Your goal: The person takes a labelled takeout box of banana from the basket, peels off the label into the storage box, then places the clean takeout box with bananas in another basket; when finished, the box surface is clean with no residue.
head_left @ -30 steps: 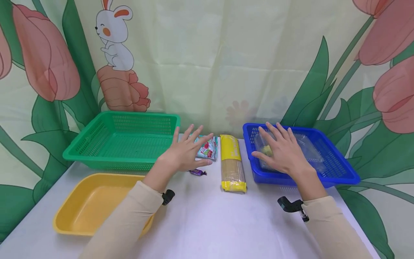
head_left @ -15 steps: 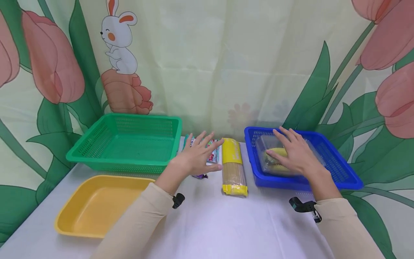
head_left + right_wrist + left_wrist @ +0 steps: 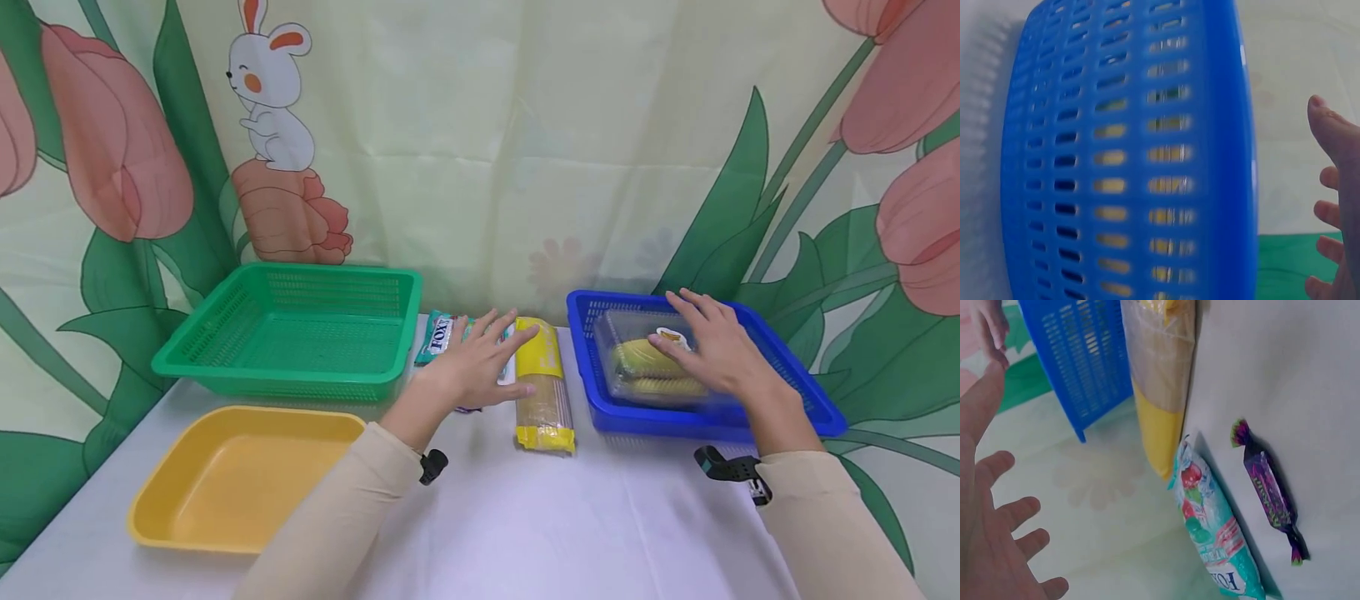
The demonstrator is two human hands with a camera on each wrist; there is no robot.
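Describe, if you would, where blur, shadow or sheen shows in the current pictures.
Head view: mostly clear and evenly lit, with soft shadows on the white tablecloth and a faint sheen on the clear container; left wrist view: slightly soft, with a shadow along the teal candy bag; right wrist view: visibly blurred, the edges of the blue basket smeared.

Clear box (image 3: 647,367) in blue basket (image 3: 637,420)

Rabbit print (image 3: 274,137), faint flower (image 3: 555,264) perhaps
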